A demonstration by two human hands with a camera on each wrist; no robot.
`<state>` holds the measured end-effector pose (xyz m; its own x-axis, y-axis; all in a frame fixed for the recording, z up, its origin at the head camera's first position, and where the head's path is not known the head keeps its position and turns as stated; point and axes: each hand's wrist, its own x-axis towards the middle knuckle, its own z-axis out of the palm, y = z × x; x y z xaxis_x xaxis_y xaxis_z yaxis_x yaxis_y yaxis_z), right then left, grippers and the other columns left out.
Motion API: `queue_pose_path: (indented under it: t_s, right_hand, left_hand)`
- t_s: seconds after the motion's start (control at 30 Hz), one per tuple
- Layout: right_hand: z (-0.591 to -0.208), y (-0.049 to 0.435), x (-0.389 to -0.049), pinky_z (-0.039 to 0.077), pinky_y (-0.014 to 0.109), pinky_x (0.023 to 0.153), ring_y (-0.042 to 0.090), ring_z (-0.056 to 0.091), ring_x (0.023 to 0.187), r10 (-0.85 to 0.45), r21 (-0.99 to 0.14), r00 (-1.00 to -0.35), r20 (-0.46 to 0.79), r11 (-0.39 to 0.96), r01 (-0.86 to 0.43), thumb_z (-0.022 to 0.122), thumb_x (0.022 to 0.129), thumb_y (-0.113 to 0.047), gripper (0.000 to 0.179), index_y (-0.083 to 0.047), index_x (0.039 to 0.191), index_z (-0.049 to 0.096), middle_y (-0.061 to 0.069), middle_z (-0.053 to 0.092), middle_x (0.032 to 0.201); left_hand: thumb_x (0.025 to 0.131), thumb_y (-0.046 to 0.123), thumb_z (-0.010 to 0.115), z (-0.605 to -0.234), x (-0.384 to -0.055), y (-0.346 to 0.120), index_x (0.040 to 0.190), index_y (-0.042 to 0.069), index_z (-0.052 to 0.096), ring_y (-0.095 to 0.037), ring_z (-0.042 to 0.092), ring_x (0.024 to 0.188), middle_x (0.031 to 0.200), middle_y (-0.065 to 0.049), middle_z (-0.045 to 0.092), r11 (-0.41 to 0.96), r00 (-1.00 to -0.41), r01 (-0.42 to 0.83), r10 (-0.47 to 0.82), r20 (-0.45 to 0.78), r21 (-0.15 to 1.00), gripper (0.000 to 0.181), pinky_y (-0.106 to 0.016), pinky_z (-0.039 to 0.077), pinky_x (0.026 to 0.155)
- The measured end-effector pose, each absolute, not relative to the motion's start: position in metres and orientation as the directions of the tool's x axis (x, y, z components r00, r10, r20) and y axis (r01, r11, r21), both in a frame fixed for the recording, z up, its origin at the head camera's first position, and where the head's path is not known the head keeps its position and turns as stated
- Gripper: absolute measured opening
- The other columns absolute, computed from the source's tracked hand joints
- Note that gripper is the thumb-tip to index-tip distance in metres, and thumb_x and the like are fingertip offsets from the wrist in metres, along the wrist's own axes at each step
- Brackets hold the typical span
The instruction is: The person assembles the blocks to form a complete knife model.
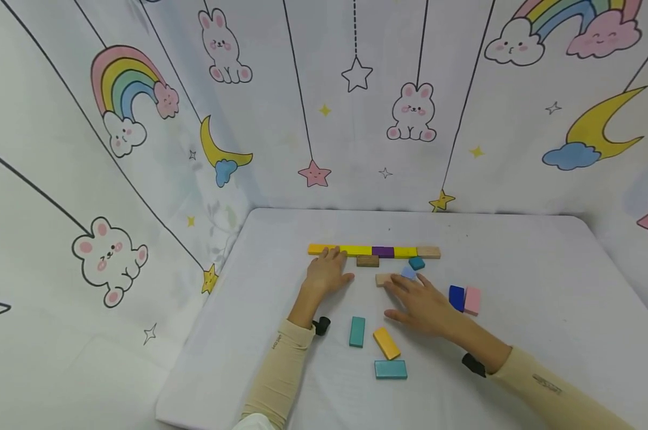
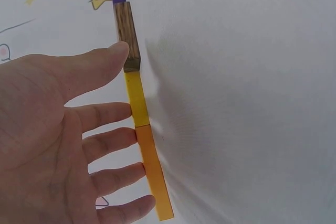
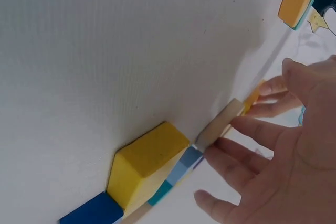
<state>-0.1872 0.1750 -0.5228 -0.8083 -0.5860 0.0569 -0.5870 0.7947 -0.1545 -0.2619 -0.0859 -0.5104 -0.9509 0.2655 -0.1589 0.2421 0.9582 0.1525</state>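
Observation:
My left hand (image 1: pixel 325 276), fingers spread and nearly straight, has its fingertips at the left part of a block row. That row has an orange block (image 2: pixel 155 182), a yellow block (image 1: pixel 358 250), a purple block (image 1: pixel 383 252), another yellow block (image 1: pixel 405 252) and a plain wood block (image 1: pixel 429 252). Just in front lies a brown wood block (image 1: pixel 367 261), near my left thumb in the left wrist view. My right hand (image 1: pixel 423 306) reaches with extended fingers over a light wood block (image 3: pixel 220 124) and a light blue block (image 1: pixel 408 273); its fingertips are right at the wood one.
A teal block (image 1: pixel 417 263) lies before the row. Dark blue (image 1: pixel 456 297) and pink blocks (image 1: pixel 472 300) stand to the right; a yellow block (image 3: pixel 147 153) shows in the right wrist view. Nearer are an orange-yellow block (image 1: pixel 386 343) and two teal ones. Patterned cloth (image 1: pixel 270 119) hangs behind.

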Motion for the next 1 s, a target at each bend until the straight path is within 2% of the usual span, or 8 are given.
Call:
queue_pose_path:
  t_s: [0.43, 1.0]
  right_hand:
    - [-0.524, 0.171, -0.199, 0.026, 0.073, 0.118, 0.038, 0.046, 0.145, -0.542, -0.105, -0.84, 0.025, 0.834, -0.542, 0.067, 0.098, -0.055, 0.071, -0.01, 0.151, 0.054, 0.018, 0.051, 0.156]
    - [-0.523, 0.173, -0.205, 0.025, 0.074, 0.118, 0.04, 0.048, 0.143, -0.506, -0.102, -0.862, 0.025, 0.857, -0.506, 0.067, 0.098, -0.055, 0.07, -0.008, 0.149, 0.056, 0.02, 0.053, 0.154]
  left_hand:
    - [0.103, 0.052, 0.062, -0.51, -0.261, -0.084, 0.16, 0.016, 0.043, -0.034, 0.026, 0.157, 0.17, -0.008, 0.031, 0.959, -0.951, 0.241, 0.264, -0.16, 0.153, 0.07, -0.056, 0.034, 0.122]
    - [0.103, 0.053, 0.061, -0.51, -0.262, -0.086, 0.16, 0.017, 0.043, -0.033, 0.025, 0.158, 0.171, -0.007, 0.03, 0.961, -0.951, 0.238, 0.261, -0.168, 0.141, 0.071, -0.055, 0.032, 0.123]
